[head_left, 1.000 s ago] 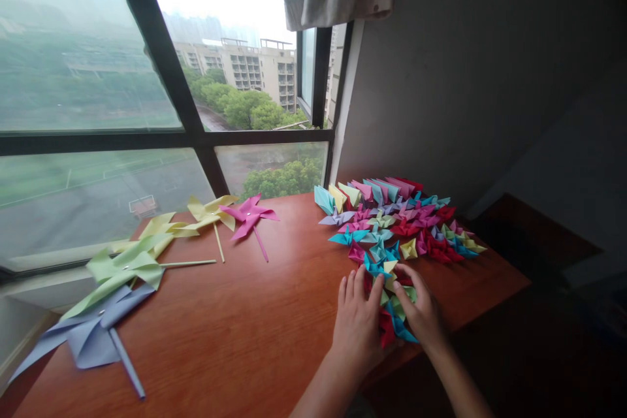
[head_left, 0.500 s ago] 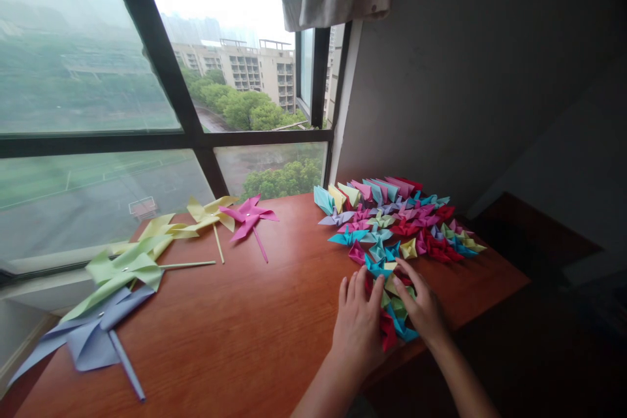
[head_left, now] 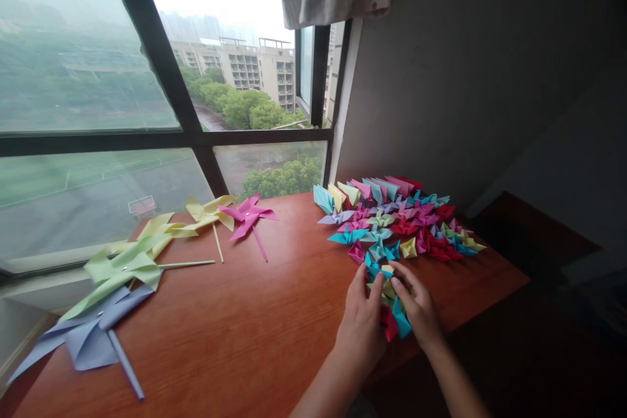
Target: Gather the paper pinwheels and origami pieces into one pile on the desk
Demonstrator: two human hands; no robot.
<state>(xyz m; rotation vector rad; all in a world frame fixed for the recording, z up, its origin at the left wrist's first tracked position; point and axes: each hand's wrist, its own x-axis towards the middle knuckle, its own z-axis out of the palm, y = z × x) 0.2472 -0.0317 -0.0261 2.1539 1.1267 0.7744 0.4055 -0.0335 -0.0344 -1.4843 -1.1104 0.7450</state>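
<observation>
A small cluster of folded paper pieces (head_left: 401,318), blue, red, green and pale yellow, lies near the table's front right edge. My left hand (head_left: 362,313) curves around its left side, fingers bent against the paper. On the other side my right hand (head_left: 418,304) wraps its bent fingers and thumb about the cluster, so the two hands squeeze it between them. The fingers hide part of these pieces. Just beyond the fingertips lie rows of more colourful folded paper pieces (head_left: 405,227), a yellow one (head_left: 408,248) among the nearest.
On the left of the brown table (head_left: 235,326) lie several paper pinwheels: a blue one (head_left: 91,343), a green one (head_left: 125,268), a yellow one (head_left: 210,214) and a pink one (head_left: 248,214). A window (head_left: 191,139) borders the far side, with a wall (head_left: 441,78) right of it.
My hands have drawn closer together and my left fingers are less spread. The cluster between them is squeezed narrower. The pinwheels and the far rows have stayed put.
</observation>
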